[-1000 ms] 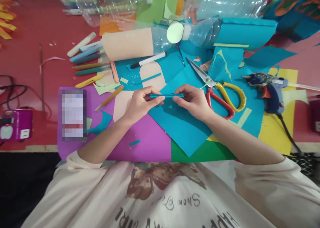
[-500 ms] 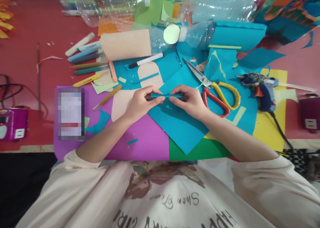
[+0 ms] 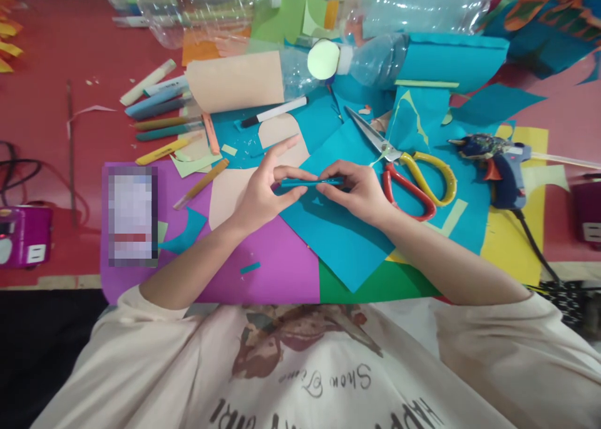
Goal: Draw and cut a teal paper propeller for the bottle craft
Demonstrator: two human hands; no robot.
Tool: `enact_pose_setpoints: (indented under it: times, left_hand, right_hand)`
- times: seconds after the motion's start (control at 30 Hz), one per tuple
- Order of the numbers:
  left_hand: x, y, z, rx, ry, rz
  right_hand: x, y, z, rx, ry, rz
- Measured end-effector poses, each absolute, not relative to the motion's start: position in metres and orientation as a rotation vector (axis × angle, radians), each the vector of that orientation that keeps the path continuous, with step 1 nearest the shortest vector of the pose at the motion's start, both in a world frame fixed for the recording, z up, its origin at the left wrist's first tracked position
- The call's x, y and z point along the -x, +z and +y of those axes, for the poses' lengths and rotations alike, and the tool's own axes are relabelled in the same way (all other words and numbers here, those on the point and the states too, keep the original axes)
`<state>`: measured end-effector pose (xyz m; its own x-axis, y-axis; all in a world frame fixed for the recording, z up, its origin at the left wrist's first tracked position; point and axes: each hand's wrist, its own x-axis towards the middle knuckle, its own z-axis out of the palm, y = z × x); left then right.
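Observation:
Between my two hands a narrow strip of blue paper [image 3: 295, 183], looking folded or rolled, is held level above a blue paper sheet [image 3: 350, 247]. My left hand [image 3: 258, 194] pinches its left part between thumb and a finger, with the index finger lifted away. My right hand [image 3: 357, 188] grips the other end, thumb below and fingers above, hiding part of it. Close to the right hand lie scissors [image 3: 387, 152] with one red and one yellow handle, blades apart. Beyond the left hand is a rounded peach paper piece [image 3: 277, 127] with a thin blue strip on it.
A glue gun [image 3: 504, 172] rests at the right on yellow paper. Paper-wrapped bottles, one peach [image 3: 235, 81] and one blue [image 3: 451, 62], lie at the back. Several markers [image 3: 159, 106] are at the left, above a phone [image 3: 133, 216] on purple paper [image 3: 277, 269].
My left index finger has lifted and straightened off the strip, while the thumb and another finger stay on it. The right hand keeps its grip. The camera view has shifted slightly.

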<state>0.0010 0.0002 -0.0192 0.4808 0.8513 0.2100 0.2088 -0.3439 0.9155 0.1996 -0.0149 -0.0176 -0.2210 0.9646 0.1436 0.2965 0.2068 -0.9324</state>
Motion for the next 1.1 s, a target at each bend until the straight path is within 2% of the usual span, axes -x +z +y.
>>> enact_pose_setpoints:
  times: [0.27, 0.53, 1.1]
  left_hand:
    - [0.0, -0.022, -0.001, -1.758, 0.879, 0.915]
    - [-0.003, -0.019, -0.003, -1.69, 0.871, 0.907]
    - [-0.001, -0.013, 0.003, -1.683, 0.834, 0.932]
  right_hand:
    - [-0.2, -0.024, -0.017, 1.194, 1.075, -1.609]
    - [-0.198, -0.026, -0.02, 0.967, 1.035, -1.637]
    - [-0.206, -0.028, -0.017, 1.035, 1.075, -1.592]
